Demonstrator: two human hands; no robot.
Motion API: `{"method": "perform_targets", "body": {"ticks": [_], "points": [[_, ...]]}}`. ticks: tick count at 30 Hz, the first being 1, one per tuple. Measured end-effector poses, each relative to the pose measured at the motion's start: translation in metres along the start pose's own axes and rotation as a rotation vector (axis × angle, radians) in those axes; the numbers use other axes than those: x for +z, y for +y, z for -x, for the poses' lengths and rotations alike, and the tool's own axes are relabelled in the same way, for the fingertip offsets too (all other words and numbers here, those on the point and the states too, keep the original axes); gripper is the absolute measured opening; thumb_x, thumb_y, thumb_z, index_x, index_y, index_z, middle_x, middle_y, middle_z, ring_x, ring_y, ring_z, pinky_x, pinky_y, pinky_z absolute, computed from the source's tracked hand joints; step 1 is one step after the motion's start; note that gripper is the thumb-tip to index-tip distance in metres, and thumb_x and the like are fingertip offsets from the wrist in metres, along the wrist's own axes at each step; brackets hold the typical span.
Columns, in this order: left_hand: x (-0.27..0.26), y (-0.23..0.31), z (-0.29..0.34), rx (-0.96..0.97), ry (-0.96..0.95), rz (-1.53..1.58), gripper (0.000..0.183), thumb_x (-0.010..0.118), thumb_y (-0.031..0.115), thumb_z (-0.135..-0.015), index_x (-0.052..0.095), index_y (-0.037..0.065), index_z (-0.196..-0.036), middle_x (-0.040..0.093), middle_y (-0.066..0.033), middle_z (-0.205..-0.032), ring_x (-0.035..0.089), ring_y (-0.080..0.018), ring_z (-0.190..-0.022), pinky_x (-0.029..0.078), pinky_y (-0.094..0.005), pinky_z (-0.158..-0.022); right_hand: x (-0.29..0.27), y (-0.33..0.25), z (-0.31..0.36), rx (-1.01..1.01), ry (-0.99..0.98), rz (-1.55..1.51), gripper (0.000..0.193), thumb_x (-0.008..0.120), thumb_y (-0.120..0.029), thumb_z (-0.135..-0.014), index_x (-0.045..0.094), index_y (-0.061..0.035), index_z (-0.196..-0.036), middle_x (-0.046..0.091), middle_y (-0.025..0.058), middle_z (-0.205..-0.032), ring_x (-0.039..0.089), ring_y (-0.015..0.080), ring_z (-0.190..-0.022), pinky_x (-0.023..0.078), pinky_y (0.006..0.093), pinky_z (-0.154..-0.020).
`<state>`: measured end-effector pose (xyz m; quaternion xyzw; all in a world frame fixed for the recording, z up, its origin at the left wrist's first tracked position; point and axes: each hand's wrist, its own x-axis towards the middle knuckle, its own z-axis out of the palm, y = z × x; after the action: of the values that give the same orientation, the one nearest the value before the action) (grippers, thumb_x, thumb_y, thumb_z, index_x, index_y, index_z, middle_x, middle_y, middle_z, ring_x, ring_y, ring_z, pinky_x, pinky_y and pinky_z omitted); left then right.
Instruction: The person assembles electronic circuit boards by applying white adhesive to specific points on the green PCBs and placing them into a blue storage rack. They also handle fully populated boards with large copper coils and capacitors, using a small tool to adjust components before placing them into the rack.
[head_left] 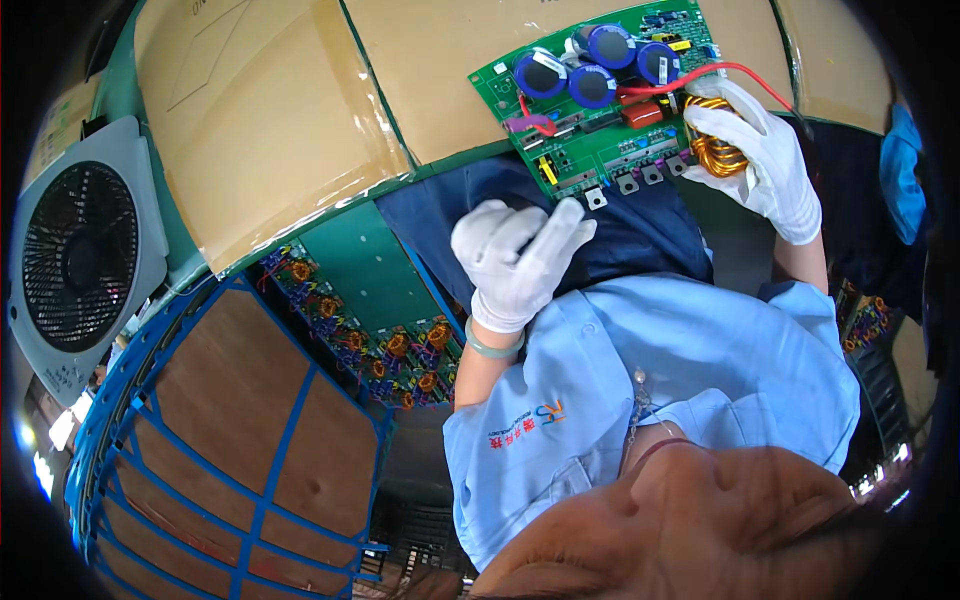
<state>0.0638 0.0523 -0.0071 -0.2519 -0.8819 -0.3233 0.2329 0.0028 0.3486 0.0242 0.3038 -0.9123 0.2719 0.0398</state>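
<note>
I see a cardboard-covered table (280, 110) spanning the far side, its far edge cut off. A blue wire cage (215, 440) at near left holds brown boards; beside it stacked circuit boards (385, 350) are hard to make out. The green circuit board (590, 100) lies on the table's near edge. My right hand (760, 155) grips its copper coil (715, 150), fingers closed. My left hand (515, 260) hovers loosely curled, holding nothing, fingertip by the board's near edge.

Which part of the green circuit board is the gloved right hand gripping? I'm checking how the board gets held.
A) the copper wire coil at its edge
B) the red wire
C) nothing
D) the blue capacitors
A: the right hand wraps its fingers around the copper coil at the edge of the circuit board.
</note>
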Motion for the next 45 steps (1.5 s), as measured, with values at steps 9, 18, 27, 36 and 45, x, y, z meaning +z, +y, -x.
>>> {"method": "perform_targets", "body": {"ticks": [9, 18, 27, 36, 45], "points": [[0.016, 0.004, 0.029, 0.03, -0.018, -0.073, 0.04, 0.085, 0.027, -0.067, 0.072, 0.02, -0.104, 0.045, 0.0052, -0.07, 0.044, -0.0155, -0.06, 0.037, -0.0327, -0.063, 0.009, -0.005, 0.007, -0.06, 0.074, 0.019, 0.056, 0.084, -0.018, -0.063, 0.067, -0.0116, -0.116, 0.061, 0.0176, -0.121, 0.063, 0.0339, -0.105, 0.052, 0.0393, -0.09], [0.019, 0.009, 0.016, -0.16, -0.069, -0.105, 0.053, 0.076, 0.047, -0.072, 0.071, 0.012, -0.111, 0.045, 0.0038, -0.074, 0.043, -0.0158, -0.071, 0.037, -0.0326, -0.071, 0.007, -0.004, 0.007, -0.017, 0.045, 0.01, 0.056, 0.084, -0.02, -0.064, 0.066, -0.0128, -0.117, 0.063, 0.0157, -0.12, 0.062, 0.0339, -0.108, 0.052, 0.0395, -0.091], [0.015, 0.016, 0.008, -0.072, -0.173, -0.052, 0.052, 0.075, 0.045, -0.074, 0.069, 0.017, -0.118, 0.039, 0.0003, -0.075, 0.041, -0.0179, -0.069, 0.035, -0.0337, -0.07, 0.007, -0.001, 0.004, -0.05, 0.076, 0.029, 0.055, 0.083, -0.026, -0.067, 0.066, -0.0153, -0.117, 0.063, 0.0133, -0.122, 0.064, 0.0319, -0.104, 0.054, 0.0366, -0.081], [-0.001, 0.009, 0.013, -0.068, -0.155, 0.001, 0.039, 0.077, 0.038, -0.074, 0.074, 0.018, -0.107, 0.037, 0.0012, -0.07, 0.04, -0.0179, -0.065, 0.034, -0.0334, -0.065, 0.004, -0.003, 0.001, 0.04, 0.036, -0.031, 0.055, 0.082, -0.03, -0.069, 0.065, -0.0171, -0.119, 0.063, 0.0111, -0.123, 0.063, 0.0321, -0.106, 0.054, 0.0351, -0.081], [-0.006, 0.003, 0.02, -0.191, 0.032, 0.002, 0.016, 0.074, 0.026, -0.084, 0.073, 0.011, -0.09, 0.06, 0.0029, -0.076, 0.048, -0.0167, -0.068, 0.043, -0.0325, -0.068, 0.001, -0.001, -0.004, 0.01, 0.024, -0.078, 0.058, 0.081, -0.032, -0.07, 0.062, -0.0138, -0.122, 0.061, 0.0151, -0.125, 0.062, 0.0336, -0.109, 0.053, 0.0356, -0.086]]}}
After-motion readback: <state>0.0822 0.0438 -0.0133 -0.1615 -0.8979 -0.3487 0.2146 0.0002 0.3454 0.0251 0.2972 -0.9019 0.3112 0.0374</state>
